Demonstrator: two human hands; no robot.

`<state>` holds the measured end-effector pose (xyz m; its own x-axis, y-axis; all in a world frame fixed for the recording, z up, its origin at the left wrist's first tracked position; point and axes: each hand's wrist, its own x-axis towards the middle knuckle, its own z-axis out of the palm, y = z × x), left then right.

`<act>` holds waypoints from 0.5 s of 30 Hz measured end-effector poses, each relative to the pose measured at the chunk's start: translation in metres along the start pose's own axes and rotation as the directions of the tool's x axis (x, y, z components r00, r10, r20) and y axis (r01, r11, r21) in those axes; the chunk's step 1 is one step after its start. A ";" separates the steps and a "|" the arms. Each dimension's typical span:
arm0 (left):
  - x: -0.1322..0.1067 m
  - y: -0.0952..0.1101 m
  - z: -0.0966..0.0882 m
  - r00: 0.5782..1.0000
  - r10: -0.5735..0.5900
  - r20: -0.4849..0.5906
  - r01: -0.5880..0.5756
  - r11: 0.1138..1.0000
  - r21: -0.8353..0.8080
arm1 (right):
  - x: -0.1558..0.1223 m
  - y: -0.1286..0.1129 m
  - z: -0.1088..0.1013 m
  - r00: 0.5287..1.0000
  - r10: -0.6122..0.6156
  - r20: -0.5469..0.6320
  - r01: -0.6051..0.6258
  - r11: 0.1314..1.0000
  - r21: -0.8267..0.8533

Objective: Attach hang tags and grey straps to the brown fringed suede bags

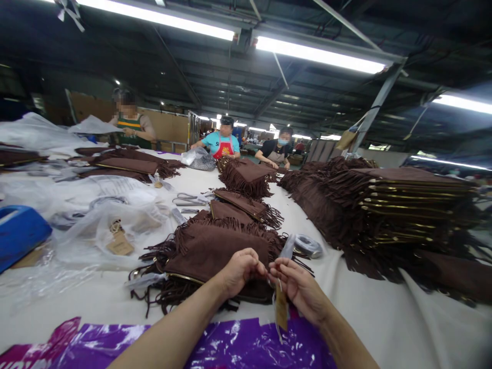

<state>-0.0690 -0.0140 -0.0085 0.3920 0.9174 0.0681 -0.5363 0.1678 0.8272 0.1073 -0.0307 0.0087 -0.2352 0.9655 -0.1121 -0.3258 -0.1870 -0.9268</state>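
A brown suede fringed bag (215, 251) lies on the white table (384, 318) right in front of me. My left hand (240, 269) rests on its near edge with the fingers pinched together. My right hand (298, 284) is closed just beside it, fingertips almost touching the left hand's. Both pinch the thin string of a tan paper hang tag (281, 307), which dangles below my right hand. A small clear plastic sleeve (287, 247) stands up behind my right fingers.
A tall stack of the same fringed bags (403, 205) fills the right side. More bags (246, 177) lie farther up the table. Clear plastic bags (96, 225) with tags, a blue box (19, 233), scissors (188, 200) and purple plastic (230, 346) surround me. Three people (223, 141) work at the far end.
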 end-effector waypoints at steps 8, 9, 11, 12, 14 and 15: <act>-0.006 0.004 0.003 1.000 0.024 -0.017 -0.015 0.914 0.406 | -0.011 0.009 -0.014 1.000 0.026 -0.017 -0.023 0.987 0.156; -0.009 0.005 0.005 0.999 0.035 0.028 -0.045 0.850 0.524 | -0.011 0.011 -0.014 0.999 0.031 -0.016 -0.028 0.988 0.154; -0.017 0.008 0.010 0.977 0.056 0.208 -0.189 0.683 0.706 | -0.010 0.013 -0.014 0.999 0.032 -0.026 -0.028 0.988 0.151; -0.021 0.010 0.013 0.945 0.060 0.322 -0.294 0.588 0.754 | -0.010 0.013 -0.014 0.999 0.020 -0.032 -0.015 0.989 0.146; -0.027 0.014 0.018 0.859 0.039 0.511 -0.480 0.409 0.776 | -0.011 0.012 -0.014 0.999 -0.031 -0.019 0.033 0.995 0.089; -0.030 0.016 0.020 0.826 0.023 0.563 -0.536 0.341 0.773 | -0.013 0.011 -0.014 0.998 -0.060 0.009 0.059 0.998 0.024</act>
<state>-0.0745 -0.0456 0.0139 0.7322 0.5590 0.3891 0.1848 -0.7129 0.6765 0.1199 -0.0423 -0.0052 -0.2236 0.9732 -0.0534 -0.3613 -0.1337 -0.9228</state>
